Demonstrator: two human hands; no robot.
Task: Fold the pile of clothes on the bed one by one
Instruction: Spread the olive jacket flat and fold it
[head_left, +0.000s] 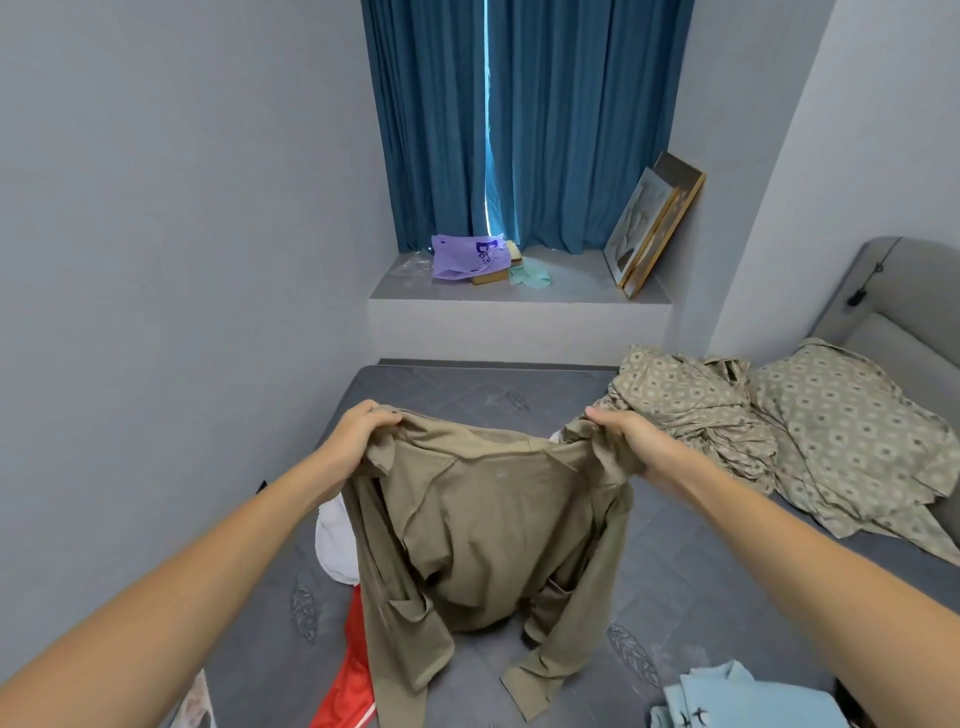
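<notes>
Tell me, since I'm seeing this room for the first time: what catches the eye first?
The khaki shirt held up mid-frame, the left hand and right hand gripping its shoulders above the grey mattress. Behind it, blue curtains hang over a ledge. Patterned bedding lies rumpled at right, a red garment below left.

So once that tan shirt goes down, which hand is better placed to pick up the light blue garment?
Probably the right hand: the light blue garment lies on its side.
</notes>
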